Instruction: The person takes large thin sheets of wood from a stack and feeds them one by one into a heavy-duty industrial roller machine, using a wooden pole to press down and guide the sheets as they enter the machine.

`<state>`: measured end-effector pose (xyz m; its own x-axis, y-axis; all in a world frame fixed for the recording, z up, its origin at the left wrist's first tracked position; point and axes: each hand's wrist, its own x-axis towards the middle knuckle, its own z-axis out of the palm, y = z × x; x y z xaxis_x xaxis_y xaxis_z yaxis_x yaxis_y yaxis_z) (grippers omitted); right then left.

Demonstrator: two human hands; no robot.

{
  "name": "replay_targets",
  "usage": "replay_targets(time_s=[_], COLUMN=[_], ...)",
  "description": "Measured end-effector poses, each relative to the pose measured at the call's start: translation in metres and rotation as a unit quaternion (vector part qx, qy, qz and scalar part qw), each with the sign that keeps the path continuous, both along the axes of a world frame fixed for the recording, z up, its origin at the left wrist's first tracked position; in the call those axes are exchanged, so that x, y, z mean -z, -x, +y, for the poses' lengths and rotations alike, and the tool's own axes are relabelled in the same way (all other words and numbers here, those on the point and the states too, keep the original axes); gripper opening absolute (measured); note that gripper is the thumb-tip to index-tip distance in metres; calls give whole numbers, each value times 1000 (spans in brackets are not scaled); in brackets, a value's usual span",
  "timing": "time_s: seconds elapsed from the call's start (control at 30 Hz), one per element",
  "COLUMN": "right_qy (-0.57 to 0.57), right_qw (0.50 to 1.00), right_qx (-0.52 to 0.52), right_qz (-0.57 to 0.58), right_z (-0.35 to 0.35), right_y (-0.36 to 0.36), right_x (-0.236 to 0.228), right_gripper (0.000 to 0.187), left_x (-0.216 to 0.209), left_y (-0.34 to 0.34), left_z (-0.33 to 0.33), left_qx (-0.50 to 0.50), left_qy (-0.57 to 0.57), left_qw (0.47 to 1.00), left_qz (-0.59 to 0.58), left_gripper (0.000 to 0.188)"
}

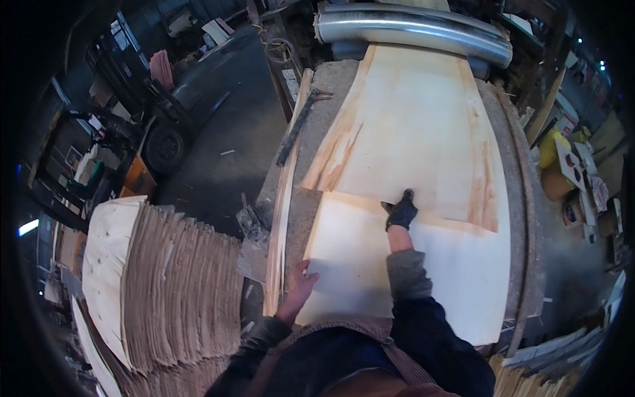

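At left we see a tall stack of brown-edged wood veneer (182, 284), cut off below. The bare left hand (301, 286), fingers parted, is beside a pale lower veneer sheet (456, 278) on the grey worktop (336, 76), partly hidden by the torso (317, 357). A brown-streaked upper veneer sheet (417, 126) overlaps it, its far end obscured by a shiny metal cylinder (413, 30). At its near edge, the black-gloved right hand (401, 213) is indistinct; we cannot tell whether its fingers grip.

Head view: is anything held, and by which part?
No clear grip: the right hand is at the near edge of the upper sheet, the left hand by the left edge of the lower sheet.
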<state>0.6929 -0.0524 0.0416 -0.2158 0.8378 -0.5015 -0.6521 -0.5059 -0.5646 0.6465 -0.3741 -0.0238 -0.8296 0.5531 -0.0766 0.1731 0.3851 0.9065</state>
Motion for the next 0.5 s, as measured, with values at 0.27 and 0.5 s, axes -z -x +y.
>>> replay_targets(time_s=[0.27, 0.5], right_qy=[22, -108], right_qw=[980, 962], right_qx=[-79, -246], right_qz=[180, 53], right_z=[115, 66], right_y=[60, -19], right_x=[5, 44], right_gripper=[51, 40], left_x=[-30, -70], left_y=[-2, -2], left_z=[-4, -1], left_qx=[-42, -9], left_qy=[-113, -208], left_qw=[976, 943], left_qz=[-180, -261], left_gripper=[38, 31])
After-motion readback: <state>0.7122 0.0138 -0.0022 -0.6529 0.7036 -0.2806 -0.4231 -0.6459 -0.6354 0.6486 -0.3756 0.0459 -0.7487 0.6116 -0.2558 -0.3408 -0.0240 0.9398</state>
